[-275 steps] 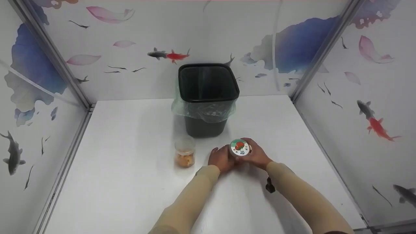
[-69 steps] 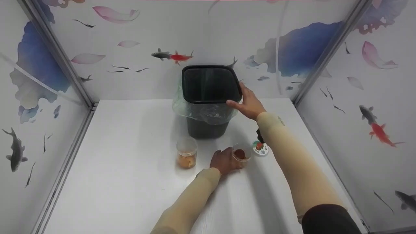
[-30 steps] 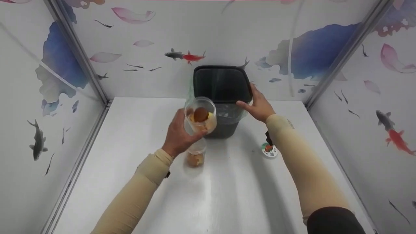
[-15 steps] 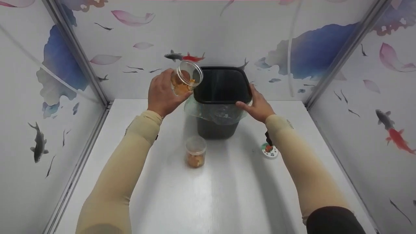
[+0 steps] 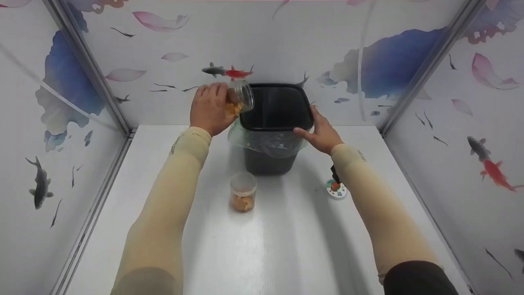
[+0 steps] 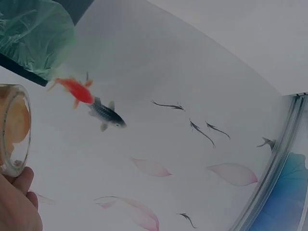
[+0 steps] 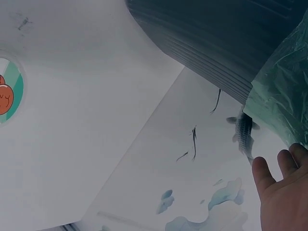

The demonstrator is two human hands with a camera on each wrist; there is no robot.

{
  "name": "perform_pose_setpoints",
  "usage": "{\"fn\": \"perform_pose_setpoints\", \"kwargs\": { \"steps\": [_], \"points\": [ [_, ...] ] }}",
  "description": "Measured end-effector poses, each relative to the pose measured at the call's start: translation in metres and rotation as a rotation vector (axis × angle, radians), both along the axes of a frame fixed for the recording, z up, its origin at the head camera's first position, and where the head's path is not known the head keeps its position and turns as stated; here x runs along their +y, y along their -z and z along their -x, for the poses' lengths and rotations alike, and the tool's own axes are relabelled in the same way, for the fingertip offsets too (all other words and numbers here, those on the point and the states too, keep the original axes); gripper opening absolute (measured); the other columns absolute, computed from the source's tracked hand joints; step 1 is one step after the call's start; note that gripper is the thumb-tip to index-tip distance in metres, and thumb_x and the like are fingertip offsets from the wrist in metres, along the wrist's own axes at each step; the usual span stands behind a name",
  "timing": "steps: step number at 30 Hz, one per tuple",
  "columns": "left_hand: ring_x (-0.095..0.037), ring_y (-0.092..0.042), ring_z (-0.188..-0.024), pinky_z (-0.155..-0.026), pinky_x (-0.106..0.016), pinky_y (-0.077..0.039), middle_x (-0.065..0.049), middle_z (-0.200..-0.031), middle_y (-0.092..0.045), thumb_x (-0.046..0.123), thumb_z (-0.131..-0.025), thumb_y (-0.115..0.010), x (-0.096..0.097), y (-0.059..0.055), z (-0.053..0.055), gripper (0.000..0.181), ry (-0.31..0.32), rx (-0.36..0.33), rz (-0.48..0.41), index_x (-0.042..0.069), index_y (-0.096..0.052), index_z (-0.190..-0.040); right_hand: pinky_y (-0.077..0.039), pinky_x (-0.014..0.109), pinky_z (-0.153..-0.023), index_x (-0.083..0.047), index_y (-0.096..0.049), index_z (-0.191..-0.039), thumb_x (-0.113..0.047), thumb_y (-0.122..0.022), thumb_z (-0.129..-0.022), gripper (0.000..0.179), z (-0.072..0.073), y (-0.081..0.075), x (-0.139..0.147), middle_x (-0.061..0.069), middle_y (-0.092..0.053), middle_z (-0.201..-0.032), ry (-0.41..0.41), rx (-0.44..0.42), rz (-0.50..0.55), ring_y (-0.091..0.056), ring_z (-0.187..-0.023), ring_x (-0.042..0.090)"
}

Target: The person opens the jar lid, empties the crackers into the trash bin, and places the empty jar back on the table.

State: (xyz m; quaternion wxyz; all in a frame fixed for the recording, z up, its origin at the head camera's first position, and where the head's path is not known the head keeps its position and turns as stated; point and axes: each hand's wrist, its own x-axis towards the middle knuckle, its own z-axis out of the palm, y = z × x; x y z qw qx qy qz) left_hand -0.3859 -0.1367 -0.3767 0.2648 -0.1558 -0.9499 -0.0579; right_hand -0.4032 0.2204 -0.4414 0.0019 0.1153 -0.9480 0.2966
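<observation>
Grasps a clear jar [image 5: 246, 95] in the left hand [image 5: 211, 108], with fingers wrapped over the glass and the thumb mostly hidden. Holds it nearly on its side at the left edge of the black bin [image 5: 268, 164], with the mouth toward the bin's opening, presumably to line up the two; cannot tell whether touching. Shows orange pieces [image 5: 233, 108] lying along the lower wall of the jar, apparently gathered there by the tilt. Rests the right hand [image 5: 323, 135] against the opposite side of the bin, with the thumb on the near edge and straight fingers along the right side, likely to steady it rather than to grip it. Has a green-tinted bag [image 5: 274, 142] folded down outside the bin, probably as a liner. Has a second jar [image 5: 243, 192] upright on the white table [image 5: 286, 229], in front of the bin and apart from both hands, and a printed lid [image 5: 336, 189] flat beside the right sleeve [image 5: 368, 209]. Holds the left forearm [image 5: 168, 205] stretched forward with the back of the hand upward; angles the right one inward from the side
</observation>
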Motion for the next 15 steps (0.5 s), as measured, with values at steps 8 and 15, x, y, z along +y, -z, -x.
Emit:
{"fn": "perform_pose_setpoints", "kwargs": {
  "steps": [8,15],
  "points": [
    [-0.033,-0.042,-0.134,-0.119,-0.042,-0.016,-0.018,-0.140,-0.048,0.036,-0.089,-0.071,0.013,-0.001,0.008,0.068,-0.009,0.008,0.165,0.003,-0.042,-0.140,-0.017,0.053,-0.117,-0.022,-0.001,-0.161,-0.081,-0.053,-0.081,0.112,0.000,0.000,-0.001,0.007,-0.009,-0.166,-0.009,0.007,-0.015,-0.014,-0.150,0.028],
    [-0.032,-0.034,-0.142,-0.120,-0.042,-0.011,-0.020,-0.148,-0.043,0.014,-0.090,-0.070,0.032,-0.005,0.014,0.060,0.012,0.063,0.338,0.004,-0.043,-0.143,-0.017,0.053,-0.117,-0.022,-0.002,-0.161,-0.081,-0.053,-0.081,0.112,-0.001,0.001,0.001,0.007,-0.011,-0.166,-0.010,0.018,-0.011,-0.015,-0.150,0.028]
  ]
}}
